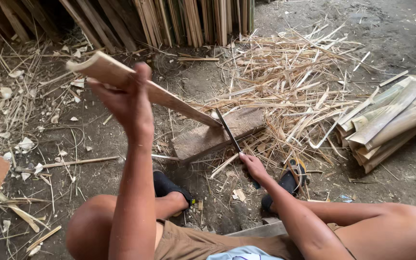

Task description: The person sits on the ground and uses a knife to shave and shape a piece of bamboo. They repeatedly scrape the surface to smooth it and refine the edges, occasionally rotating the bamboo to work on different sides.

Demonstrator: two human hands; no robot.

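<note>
One bamboo slat (145,89) slants from left hand (128,103) to wood block (217,135).

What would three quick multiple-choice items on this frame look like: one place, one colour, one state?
1. Where does the low end of the slat rest?
A. on the block
B. on a knee
C. on the stacked slats

2. What colour are the shoes?
A. white
B. black
C. red

3. What does the right hand do?
A. hangs free
B. grips the blade's handle
C. holds the block

Key:
1 A, the slat's end meets the block.
2 B, both shoes are black.
3 B, the right hand is closed at the base of the blade; the left hand holds the slat up.
</note>
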